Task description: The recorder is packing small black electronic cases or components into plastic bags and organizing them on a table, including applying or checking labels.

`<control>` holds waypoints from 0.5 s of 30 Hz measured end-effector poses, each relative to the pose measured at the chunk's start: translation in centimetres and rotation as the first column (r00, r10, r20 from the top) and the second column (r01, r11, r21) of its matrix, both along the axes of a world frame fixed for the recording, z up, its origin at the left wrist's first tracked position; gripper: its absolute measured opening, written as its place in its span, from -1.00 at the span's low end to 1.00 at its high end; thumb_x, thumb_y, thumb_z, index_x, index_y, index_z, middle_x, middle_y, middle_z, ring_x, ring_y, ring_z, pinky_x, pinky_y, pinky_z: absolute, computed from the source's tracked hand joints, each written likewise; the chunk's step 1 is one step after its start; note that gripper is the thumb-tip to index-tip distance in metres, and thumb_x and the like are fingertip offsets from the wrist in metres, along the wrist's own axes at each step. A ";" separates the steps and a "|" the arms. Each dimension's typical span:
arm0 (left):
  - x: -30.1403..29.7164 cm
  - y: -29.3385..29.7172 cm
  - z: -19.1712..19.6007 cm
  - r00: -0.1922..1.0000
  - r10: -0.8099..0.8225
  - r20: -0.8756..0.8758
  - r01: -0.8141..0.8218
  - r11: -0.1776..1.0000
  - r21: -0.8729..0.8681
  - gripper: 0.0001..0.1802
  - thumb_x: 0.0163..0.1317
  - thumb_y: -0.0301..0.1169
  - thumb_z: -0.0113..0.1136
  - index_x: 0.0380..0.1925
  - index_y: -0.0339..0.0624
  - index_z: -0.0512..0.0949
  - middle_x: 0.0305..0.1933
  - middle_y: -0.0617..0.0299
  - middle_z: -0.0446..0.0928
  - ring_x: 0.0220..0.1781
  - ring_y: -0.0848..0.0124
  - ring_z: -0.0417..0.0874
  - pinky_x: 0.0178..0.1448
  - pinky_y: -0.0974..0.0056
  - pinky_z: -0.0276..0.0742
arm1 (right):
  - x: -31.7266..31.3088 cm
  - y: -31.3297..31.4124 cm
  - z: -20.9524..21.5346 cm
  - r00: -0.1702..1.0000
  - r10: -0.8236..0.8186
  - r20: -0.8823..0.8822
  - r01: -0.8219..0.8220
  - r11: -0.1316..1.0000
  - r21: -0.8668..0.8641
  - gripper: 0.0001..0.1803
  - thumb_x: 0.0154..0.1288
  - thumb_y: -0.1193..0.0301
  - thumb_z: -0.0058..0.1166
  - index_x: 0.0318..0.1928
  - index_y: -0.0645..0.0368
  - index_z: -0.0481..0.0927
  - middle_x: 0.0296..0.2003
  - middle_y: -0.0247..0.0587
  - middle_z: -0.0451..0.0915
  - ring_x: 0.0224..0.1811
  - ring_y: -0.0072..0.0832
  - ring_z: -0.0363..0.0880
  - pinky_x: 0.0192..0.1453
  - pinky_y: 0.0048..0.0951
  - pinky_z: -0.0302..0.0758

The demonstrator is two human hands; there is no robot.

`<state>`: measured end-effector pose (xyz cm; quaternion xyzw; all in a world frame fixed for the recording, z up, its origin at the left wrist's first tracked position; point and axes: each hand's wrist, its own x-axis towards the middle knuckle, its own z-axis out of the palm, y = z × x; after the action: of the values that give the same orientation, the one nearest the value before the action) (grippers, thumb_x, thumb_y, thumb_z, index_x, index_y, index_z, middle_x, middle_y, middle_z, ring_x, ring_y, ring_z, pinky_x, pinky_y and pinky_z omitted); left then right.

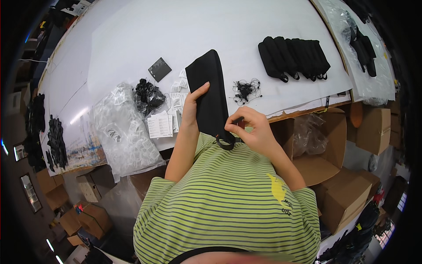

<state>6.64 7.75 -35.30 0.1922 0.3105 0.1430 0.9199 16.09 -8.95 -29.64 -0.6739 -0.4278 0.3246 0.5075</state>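
Note:
My left hand [193, 108] grips a long black fabric pouch [210, 94] along its left side, thumb lying across its face. The pouch slants over the table's near edge, with a black loop [226, 143] hanging at its near end. Beside that end my right hand [257, 130] is closed in a pinch. A small dark piece [238, 121] shows at its fingers; its kind is too small to make out. Right of the pouch lies a tangle of thin black cords [246, 91].
Several similar black pouches [292, 58] lie in a row at the right. To the left are a dark card [159, 69], black cords in clear plastic [148, 96], white printed labels [161, 125] and a large clear bag of labels [125, 136]. Open cardboard boxes [318, 171] stand below the right edge.

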 end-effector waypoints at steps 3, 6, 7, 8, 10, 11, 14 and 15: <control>0.1 -0.3 -0.2 1.000 0.022 -0.010 -0.022 1.000 -0.002 -0.76 0.21 -0.31 0.11 -0.30 -0.29 0.58 -0.44 0.13 0.62 -0.52 0.37 0.66 -0.44 0.37 0.63 | -0.2 0.0 0.1 0.999 0.028 -0.040 -0.029 0.999 -0.019 -0.91 0.06 0.52 0.21 -0.43 0.24 0.56 -0.52 -0.33 0.47 -0.49 -0.61 0.39 -0.42 -0.62 0.32; -0.4 -0.5 -0.8 0.998 -0.016 0.055 0.020 0.998 -0.063 -0.79 0.18 -0.39 0.14 -0.26 -0.31 0.56 -0.38 0.15 0.62 -0.46 0.41 0.66 -0.38 0.39 0.64 | 0.0 0.1 0.6 0.996 0.087 0.031 -0.085 0.995 -0.049 -0.91 0.06 0.52 0.21 -0.44 0.23 0.56 -0.53 -0.34 0.46 -0.52 -0.61 0.37 -0.45 -0.61 0.29; -0.3 -0.7 -0.7 0.998 -0.019 0.053 0.022 0.998 -0.064 -0.79 0.18 -0.39 0.14 -0.26 -0.31 0.56 -0.38 0.15 0.62 -0.46 0.41 0.66 -0.38 0.39 0.64 | 0.0 0.2 0.6 0.996 0.062 0.057 -0.062 0.998 -0.006 -0.91 0.07 0.51 0.21 -0.44 0.23 0.56 -0.53 -0.35 0.46 -0.54 -0.61 0.36 -0.46 -0.61 0.27; -0.3 -0.9 -0.4 0.999 -0.003 0.053 0.005 1.000 -0.028 -0.79 0.18 -0.39 0.14 -0.26 -0.31 0.56 -0.38 0.15 0.62 -0.46 0.40 0.66 -0.38 0.38 0.64 | -0.1 0.3 0.7 0.996 0.036 0.082 -0.039 0.999 0.038 -0.91 0.07 0.51 0.21 -0.45 0.23 0.55 -0.54 -0.36 0.45 -0.56 -0.60 0.34 -0.47 -0.61 0.26; -0.2 -1.4 0.0 0.999 0.014 0.052 -0.014 1.000 0.008 -0.79 0.18 -0.39 0.14 -0.26 -0.31 0.55 -0.37 0.15 0.62 -0.46 0.40 0.66 -0.38 0.38 0.63 | 0.2 0.8 0.6 0.989 -0.042 0.143 0.033 0.997 0.068 -0.90 0.07 0.50 0.22 -0.45 0.22 0.55 -0.55 -0.36 0.45 -0.57 -0.60 0.33 -0.48 -0.60 0.26; 0.0 -1.7 0.2 0.999 0.008 0.035 -0.009 0.999 0.041 -0.78 0.19 -0.38 0.13 -0.26 -0.31 0.55 -0.37 0.15 0.62 -0.46 0.40 0.66 -0.38 0.37 0.63 | 0.4 1.0 0.6 0.972 -0.121 0.202 0.102 0.989 0.102 -0.90 0.06 0.50 0.22 -0.45 0.22 0.55 -0.55 -0.37 0.44 -0.58 -0.60 0.31 -0.48 -0.60 0.26; 0.0 -1.4 0.4 0.999 0.010 0.043 -0.010 1.000 -0.006 -0.77 0.20 -0.36 0.13 -0.26 -0.30 0.55 -0.36 0.15 0.62 -0.47 0.39 0.66 -0.38 0.36 0.63 | 0.3 1.2 1.3 0.988 -0.091 0.124 0.081 0.993 0.086 -0.88 0.06 0.49 0.23 -0.45 0.23 0.54 -0.55 -0.37 0.45 -0.59 -0.63 0.28 -0.50 -0.62 0.24; 0.1 -1.0 0.4 0.997 0.015 0.073 -0.008 0.996 -0.090 -0.77 0.20 -0.34 0.13 -0.25 -0.30 0.55 -0.36 0.15 0.62 -0.48 0.39 0.66 -0.38 0.35 0.63 | 0.1 1.0 1.5 0.997 -0.035 0.065 0.032 0.999 0.039 -0.88 0.06 0.49 0.23 -0.45 0.23 0.54 -0.55 -0.37 0.45 -0.59 -0.64 0.27 -0.50 -0.62 0.23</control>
<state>6.76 6.71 -34.89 0.1434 0.2838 0.1412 0.9375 16.22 -8.00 -28.13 -0.6813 -0.4390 0.2856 0.5114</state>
